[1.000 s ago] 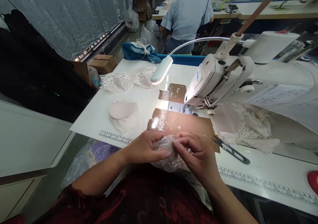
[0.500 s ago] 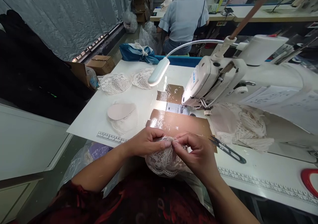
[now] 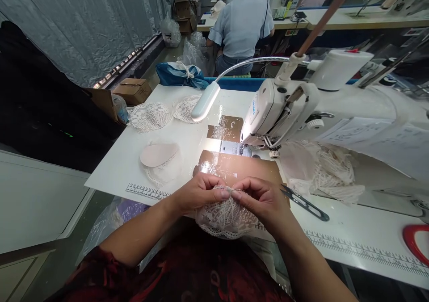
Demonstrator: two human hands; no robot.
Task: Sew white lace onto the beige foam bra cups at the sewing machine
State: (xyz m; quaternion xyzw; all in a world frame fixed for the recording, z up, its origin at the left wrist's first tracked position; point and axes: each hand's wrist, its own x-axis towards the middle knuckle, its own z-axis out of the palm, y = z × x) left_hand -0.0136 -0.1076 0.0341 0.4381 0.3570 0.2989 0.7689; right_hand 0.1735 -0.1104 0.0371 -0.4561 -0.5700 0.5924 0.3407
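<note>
A cream lace cup piece (image 3: pixel 225 218) hangs over the table's front edge, held between both hands. My left hand (image 3: pixel 196 194) pinches its top edge from the left, fingers curled. My right hand (image 3: pixel 264 199) pinches the same edge from the right, thumb and fingers pressed together. Both hands sit in front of a brown taped patch (image 3: pixel 244 165) on the table, below the needle of a white sewing machine (image 3: pixel 295 105).
Black thread snips (image 3: pixel 304 203) lie right of my right hand. A padded cup (image 3: pixel 159 154) and lace pieces (image 3: pixel 149 115) lie at the left. A lace pile (image 3: pixel 330 172) sits under the machine arm. A gooseneck lamp (image 3: pixel 205 101) lights the table. A person in blue sits beyond.
The lace piece has been drawn lower over the table edge and my fingertips have closed together on its top edge. The view has drifted slightly.
</note>
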